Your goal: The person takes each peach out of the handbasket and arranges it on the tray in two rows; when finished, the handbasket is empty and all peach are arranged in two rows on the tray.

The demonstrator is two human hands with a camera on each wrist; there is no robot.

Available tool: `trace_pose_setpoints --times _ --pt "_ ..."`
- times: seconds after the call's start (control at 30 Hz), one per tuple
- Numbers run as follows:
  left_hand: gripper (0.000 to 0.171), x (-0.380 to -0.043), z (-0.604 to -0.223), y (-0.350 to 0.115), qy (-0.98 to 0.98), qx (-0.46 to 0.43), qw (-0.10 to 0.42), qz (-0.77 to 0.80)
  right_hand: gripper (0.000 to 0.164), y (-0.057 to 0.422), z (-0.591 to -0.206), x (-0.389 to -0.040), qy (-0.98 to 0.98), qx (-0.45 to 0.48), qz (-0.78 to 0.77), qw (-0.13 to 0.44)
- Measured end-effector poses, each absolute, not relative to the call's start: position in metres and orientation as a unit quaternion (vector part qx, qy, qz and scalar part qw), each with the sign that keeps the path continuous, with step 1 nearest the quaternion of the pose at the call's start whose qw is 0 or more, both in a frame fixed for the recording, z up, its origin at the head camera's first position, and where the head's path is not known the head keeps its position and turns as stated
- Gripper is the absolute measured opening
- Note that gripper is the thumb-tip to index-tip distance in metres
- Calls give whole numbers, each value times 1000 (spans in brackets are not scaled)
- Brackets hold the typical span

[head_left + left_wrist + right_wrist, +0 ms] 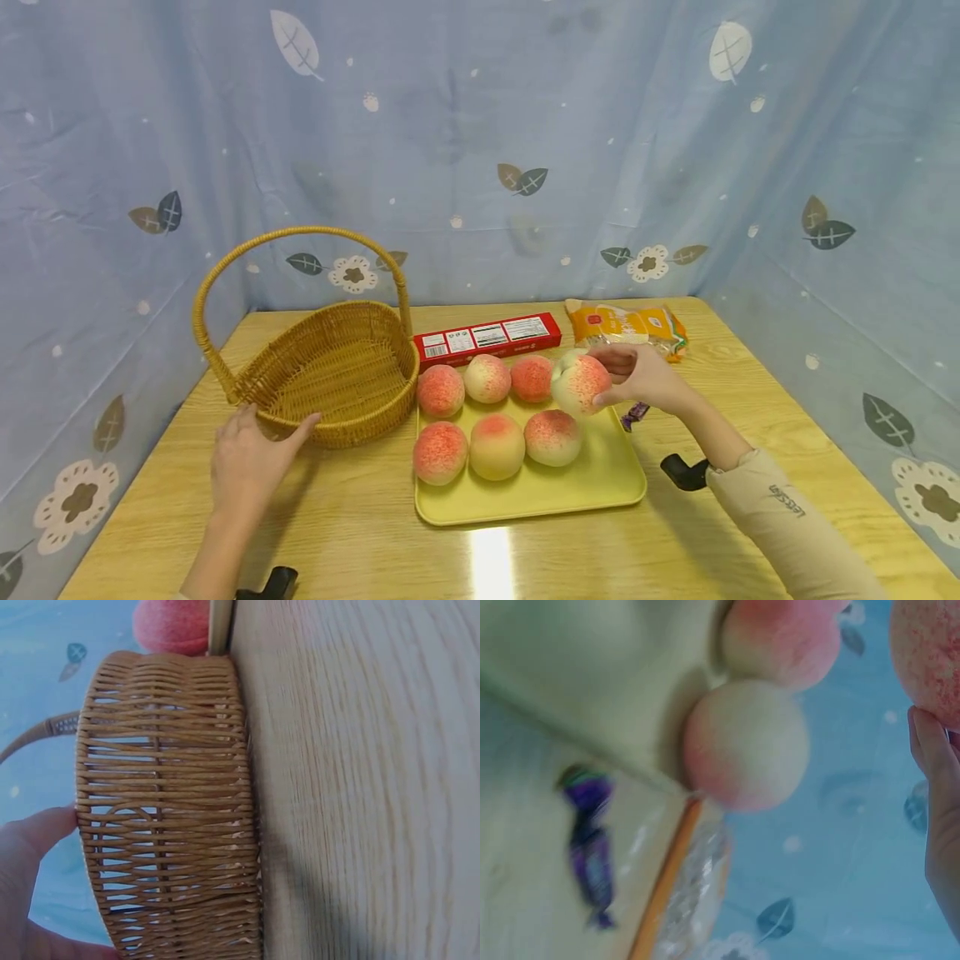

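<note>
A brown wicker basket (322,433) with a tall arched handle stands at the left, its inside bare. My left hand (251,458) rests on its near rim, thumb and fingers spread well apart. The left wrist view shows the thumb (49,829) touching that rim, over the woven side. With my right hand (645,383) I hold a pale green and pink peach (581,385) above the back right of a yellow tray (592,487). Several more peaches lie on the tray in two rows, including a pinkish one (553,437) just below the held peach.
Behind the tray lie a red box (491,337) and an orange and clear food bag (622,325). A purple wrapped candy (591,855) lies by the tray's right edge. Blue patterned curtains (465,150) enclose the wooden table (360,533) at the back and sides.
</note>
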State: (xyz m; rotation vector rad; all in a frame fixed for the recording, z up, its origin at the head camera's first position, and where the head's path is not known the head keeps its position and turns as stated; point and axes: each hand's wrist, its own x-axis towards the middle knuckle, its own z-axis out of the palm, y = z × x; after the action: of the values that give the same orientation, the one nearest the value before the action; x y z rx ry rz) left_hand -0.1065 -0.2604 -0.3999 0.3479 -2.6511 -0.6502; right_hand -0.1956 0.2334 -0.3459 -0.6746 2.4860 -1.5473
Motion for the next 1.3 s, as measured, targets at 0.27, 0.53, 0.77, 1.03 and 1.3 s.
trace_pose_setpoints --times 0.27,0.53,0.77,1.03,1.3 --pt "97 -105 -400 -260 -939 125 205 -248 68 263 -362 -184 846 -199 -486 89" --pt "97 -104 -400 -259 -940 115 211 -242 66 272 -390 -182 874 -185 -442 82" --pt "100 -104 -399 -259 -943 121 191 -243 69 267 -400 -180 887 -196 -409 87" --pt "97 -105 -397 -259 -941 120 206 -240 72 266 -397 -181 889 -235 -382 92" --pt "97 -106 -397 -259 -941 121 205 -239 85 266 -396 -182 876 -269 -378 130"
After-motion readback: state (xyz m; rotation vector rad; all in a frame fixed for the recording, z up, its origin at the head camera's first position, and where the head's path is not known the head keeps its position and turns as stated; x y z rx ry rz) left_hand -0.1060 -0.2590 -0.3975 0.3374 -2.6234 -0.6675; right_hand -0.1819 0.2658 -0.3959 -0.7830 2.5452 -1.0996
